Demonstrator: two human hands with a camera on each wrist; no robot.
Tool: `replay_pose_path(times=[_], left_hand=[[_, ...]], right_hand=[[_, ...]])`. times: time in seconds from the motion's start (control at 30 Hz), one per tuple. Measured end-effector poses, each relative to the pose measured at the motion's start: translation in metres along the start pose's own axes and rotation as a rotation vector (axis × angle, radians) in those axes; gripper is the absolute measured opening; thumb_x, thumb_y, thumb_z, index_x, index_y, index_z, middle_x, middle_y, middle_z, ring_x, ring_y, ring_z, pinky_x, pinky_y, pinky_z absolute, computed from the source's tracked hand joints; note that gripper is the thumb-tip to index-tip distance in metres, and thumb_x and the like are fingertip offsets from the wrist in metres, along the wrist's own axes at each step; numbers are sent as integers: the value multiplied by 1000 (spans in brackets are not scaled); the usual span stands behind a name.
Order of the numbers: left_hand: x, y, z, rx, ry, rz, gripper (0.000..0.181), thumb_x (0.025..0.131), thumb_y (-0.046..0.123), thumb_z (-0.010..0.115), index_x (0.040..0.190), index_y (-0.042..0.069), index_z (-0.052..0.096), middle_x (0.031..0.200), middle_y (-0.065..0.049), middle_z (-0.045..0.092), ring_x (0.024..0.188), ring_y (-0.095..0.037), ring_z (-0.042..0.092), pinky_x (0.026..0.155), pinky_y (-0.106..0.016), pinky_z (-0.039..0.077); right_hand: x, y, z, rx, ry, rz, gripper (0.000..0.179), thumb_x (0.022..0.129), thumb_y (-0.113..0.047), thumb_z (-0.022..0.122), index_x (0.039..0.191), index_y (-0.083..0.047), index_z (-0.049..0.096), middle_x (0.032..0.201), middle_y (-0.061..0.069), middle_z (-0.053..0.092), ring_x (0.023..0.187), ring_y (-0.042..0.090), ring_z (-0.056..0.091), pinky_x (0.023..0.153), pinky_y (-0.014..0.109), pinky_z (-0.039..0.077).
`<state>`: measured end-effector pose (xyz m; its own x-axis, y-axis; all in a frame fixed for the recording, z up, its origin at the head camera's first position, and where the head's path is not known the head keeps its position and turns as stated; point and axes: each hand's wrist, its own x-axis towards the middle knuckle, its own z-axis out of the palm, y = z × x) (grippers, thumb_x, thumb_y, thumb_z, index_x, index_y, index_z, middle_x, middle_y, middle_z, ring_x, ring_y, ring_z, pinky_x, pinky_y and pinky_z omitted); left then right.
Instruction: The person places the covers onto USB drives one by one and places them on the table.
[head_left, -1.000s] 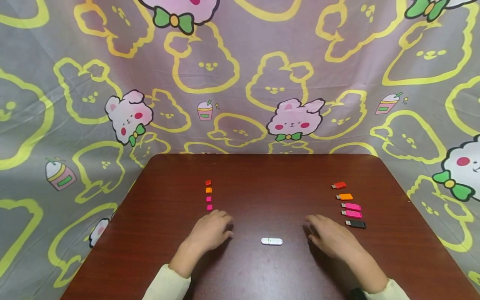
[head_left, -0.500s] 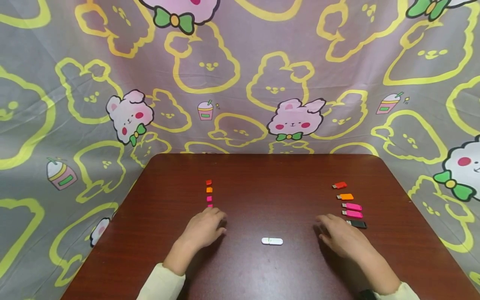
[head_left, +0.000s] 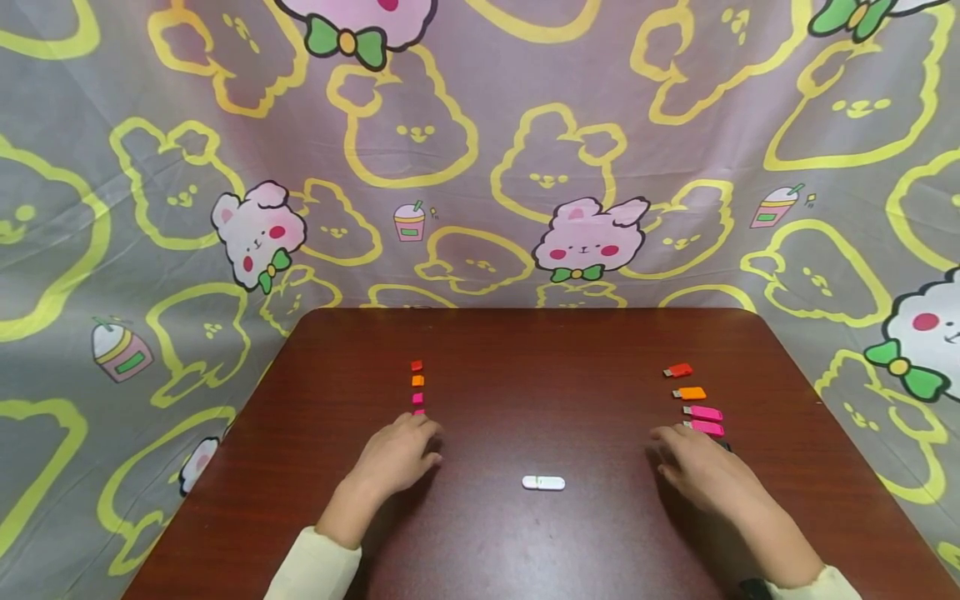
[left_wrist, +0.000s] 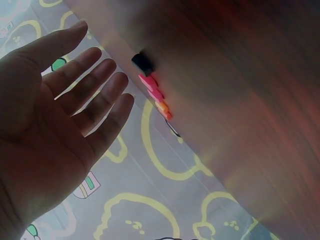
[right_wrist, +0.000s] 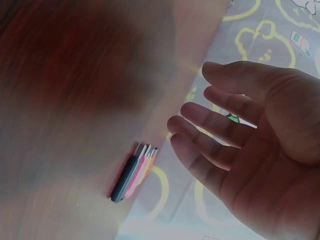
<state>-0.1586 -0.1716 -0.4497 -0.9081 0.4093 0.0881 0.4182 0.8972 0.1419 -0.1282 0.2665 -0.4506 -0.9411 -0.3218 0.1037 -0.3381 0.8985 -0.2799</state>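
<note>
Ok so R hand [head_left: 703, 471] was right by the black USB stick [right_wrist: 125, 177], twd the R edge of the table [head_left: 540, 358]; L hand [head_left: 395, 457] by the black cap [left_wrist: 143, 63]. Both empty, loosely spread. White USB stick [head_left: 543, 482] lay btwn, long axis parallel to far edge.

spread wider apart

shifted outward with the left hand [head_left: 396, 454], farther from the white stick [head_left: 543, 482], now covering part of the nearer pink piece [head_left: 419, 412]. drawn the opposite way with the right hand [head_left: 707, 475], now hiding nearly all of the black usb drive [head_left: 725, 447] from the head view, in full sight a second ago.
</note>
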Motion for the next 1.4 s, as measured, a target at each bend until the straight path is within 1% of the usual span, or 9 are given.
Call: replay_pose_path(times=[0.2,0.33,0.47,0.6,0.77,0.93,1.07,1.3,1.4], left_hand=[[0,-7,0,-13,0,-27,35,83,23,82,113,9,72,125,-13,67,117,-34,61,95,-48,52],[0,-11,0,-14,-17,-56,35,84,24,82,114,9,71,129,-15,65,120,-35,60,96,-49,52],[0,-14,0,-6,-10,-57,34,84,23,82,112,8,72,124,-13,67,116,-35,61,93,-49,53],[0,-17,1,-3,12,-49,30,82,21,83,108,9,72,111,-8,69,105,-30,63,85,-45,55],[-1,-21,2,5,28,-39,28,81,20,84,105,10,73,104,-6,68,100,-28,63,83,-44,55],[0,-25,5,10,27,-45,28,81,20,84,105,11,73,104,-5,68,101,-27,63,85,-43,55],[0,-27,5,7,21,-58,29,82,21,84,106,11,73,107,-5,69,104,-27,63,88,-44,54],[0,-28,3,4,-11,-98,29,82,22,84,107,12,73,104,-5,68,103,-27,64,86,-45,54],[0,-28,1,6,-22,-97,29,82,22,84,107,11,72,102,-5,67,101,-27,64,85,-45,55]], right_hand=[[-4,10,0,-3,44,-22,41,76,-4,82,114,-2,66,106,12,67,100,35,65,85,53,54],[-5,17,-2,-5,50,-25,40,75,-3,82,111,1,65,106,16,67,102,38,65,87,55,53],[-5,23,-4,-21,58,-20,39,74,-3,83,110,2,66,105,17,67,100,39,64,88,55,52],[-5,30,-5,-43,69,-15,39,75,-4,82,110,2,66,104,17,66,98,41,64,86,56,52],[-6,37,-7,-37,64,7,39,74,-3,81,110,1,65,103,17,66,95,42,63,83,58,51],[-7,44,-7,-27,83,-5,35,72,1,80,104,-4,67,100,14,67,90,38,66,80,55,53],[-6,48,-6,-26,91,-14,33,71,3,80,102,-4,68,99,14,67,89,37,67,79,54,53],[-6,55,-7,-39,44,29,33,73,1,80,103,-1,66,98,17,66,90,40,65,80,56,53],[-6,58,-6,-42,24,37,33,73,1,80,103,-1,66,98,17,66,91,40,65,81,56,53]])
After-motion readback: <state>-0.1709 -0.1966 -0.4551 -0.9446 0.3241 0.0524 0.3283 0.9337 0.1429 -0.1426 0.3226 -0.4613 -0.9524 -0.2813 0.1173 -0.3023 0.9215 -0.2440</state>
